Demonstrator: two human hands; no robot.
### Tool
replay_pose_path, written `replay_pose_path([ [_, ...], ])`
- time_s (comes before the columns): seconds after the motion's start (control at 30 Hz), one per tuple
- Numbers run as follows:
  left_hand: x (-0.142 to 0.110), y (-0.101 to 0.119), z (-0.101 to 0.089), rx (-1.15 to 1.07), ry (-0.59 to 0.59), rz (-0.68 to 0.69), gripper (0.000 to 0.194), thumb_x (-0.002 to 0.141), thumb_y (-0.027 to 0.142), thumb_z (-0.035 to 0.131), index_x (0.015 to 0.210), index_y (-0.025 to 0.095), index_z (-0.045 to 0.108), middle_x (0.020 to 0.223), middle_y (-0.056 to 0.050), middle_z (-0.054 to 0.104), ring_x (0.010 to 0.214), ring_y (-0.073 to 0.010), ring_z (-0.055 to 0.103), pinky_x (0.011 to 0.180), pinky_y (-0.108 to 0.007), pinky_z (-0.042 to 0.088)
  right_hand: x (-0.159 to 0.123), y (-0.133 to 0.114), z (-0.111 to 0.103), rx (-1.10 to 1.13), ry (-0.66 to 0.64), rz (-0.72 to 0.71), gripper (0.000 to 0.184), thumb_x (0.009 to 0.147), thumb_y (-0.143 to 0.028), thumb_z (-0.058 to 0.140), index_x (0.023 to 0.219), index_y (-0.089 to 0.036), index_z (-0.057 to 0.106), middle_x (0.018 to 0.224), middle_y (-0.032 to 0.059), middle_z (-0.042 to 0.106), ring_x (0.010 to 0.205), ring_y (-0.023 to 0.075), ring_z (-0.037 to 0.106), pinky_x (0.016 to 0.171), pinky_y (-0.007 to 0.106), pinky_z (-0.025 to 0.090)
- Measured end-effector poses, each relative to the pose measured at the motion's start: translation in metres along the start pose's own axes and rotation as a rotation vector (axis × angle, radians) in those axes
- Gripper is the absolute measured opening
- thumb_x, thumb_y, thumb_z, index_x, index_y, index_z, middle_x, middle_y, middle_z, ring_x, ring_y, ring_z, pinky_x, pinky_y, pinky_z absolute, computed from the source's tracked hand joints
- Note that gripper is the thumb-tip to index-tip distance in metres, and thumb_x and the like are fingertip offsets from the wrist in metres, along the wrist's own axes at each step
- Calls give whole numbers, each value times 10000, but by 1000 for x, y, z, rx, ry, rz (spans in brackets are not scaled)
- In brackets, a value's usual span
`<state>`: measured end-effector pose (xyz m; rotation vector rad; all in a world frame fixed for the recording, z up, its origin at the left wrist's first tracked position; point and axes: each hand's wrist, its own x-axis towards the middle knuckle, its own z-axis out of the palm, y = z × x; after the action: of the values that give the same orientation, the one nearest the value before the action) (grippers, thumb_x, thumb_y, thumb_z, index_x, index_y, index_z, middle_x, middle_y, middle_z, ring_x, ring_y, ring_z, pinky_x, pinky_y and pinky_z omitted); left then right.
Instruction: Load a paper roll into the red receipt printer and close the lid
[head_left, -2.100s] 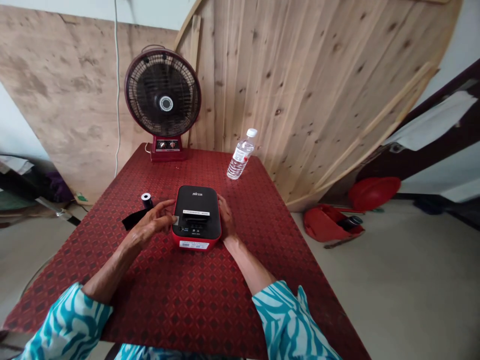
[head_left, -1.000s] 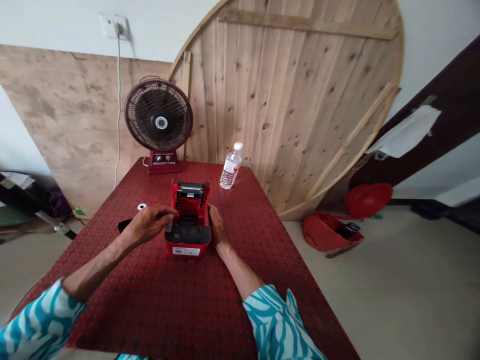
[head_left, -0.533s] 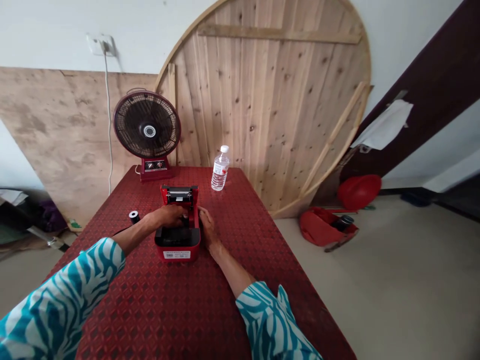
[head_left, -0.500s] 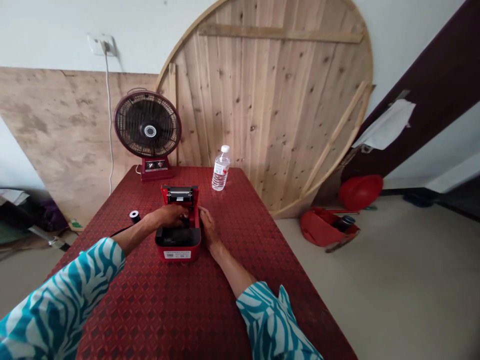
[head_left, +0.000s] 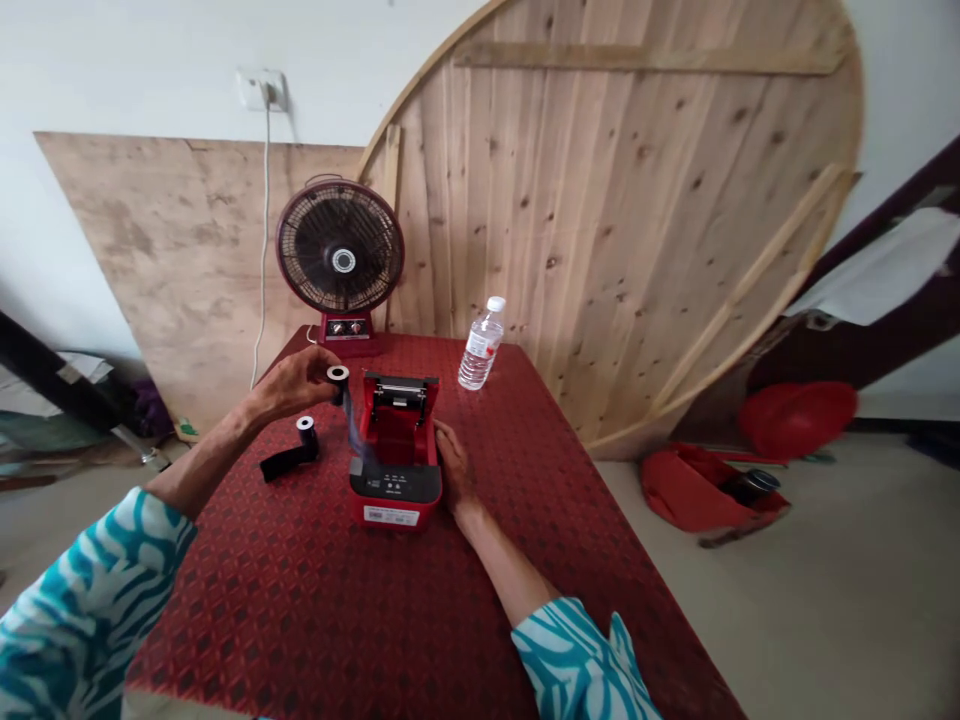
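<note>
Red table | wood panel behind | left fingers pinch roll | right fingers unclenched against machine

the tabletop gives passing room across the lower middle of the frame — at centre the red machine, lid raised, blocks the way; a dark strip bars its left side, a bottle its upper right.

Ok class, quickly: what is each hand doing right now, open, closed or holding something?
Left hand: closed, holding a dark roll.
Right hand: open, laid against the side of the red-and-black device.
</note>
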<state>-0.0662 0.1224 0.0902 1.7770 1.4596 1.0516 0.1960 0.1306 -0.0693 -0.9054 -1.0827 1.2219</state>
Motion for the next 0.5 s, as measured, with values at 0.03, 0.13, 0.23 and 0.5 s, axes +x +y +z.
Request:
replay_pose_path([
  [0.03, 7, -12, -2, 45, 25, -6, 302, 618, 214, 678, 909, 190, 599, 809, -3, 679, 754, -179, 640, 711, -287, 488, 0, -1, 0, -12, 7, -8, 398, 779, -496, 572, 1062, -232, 667, 1121, 40, 703, 1078, 235, 605, 957, 385, 439],
  [0.13, 23, -43, 2, 148, 85, -42, 301, 611, 215, 652, 903, 194, 583, 818, -9, 672, 795, -195, 641, 738, -292, 476, -1, -5, 0, -66, 21, -47, 381, 780, -495, 566, 1032, -232, 678, 1109, 53, 709, 1078, 239, 605, 959, 383, 436],
  [0.23, 30, -63, 14, 180, 79, -65, 275, 577, 167, 638, 848, 208, 616, 816, -11, 674, 833, -219, 635, 756, -295, 442, -2, -6, 0, -95, 19, -51, 379, 792, -494, 554, 1044, -239, 676, 1125, 53, 706, 1091, 240, 602, 963, 388, 435],
  [0.5, 36, -90, 26, 122, 0, -167, 259, 461, 176, 737, 674, 233, 601, 627, 20, 639, 718, -211, 627, 626, -258, 425, 0, -6, 0, -100, 12, -47, 354, 781, -474, 567, 1025, -245, 678, 1098, 47, 715, 1061, 237, 615, 945, 383, 447],
])
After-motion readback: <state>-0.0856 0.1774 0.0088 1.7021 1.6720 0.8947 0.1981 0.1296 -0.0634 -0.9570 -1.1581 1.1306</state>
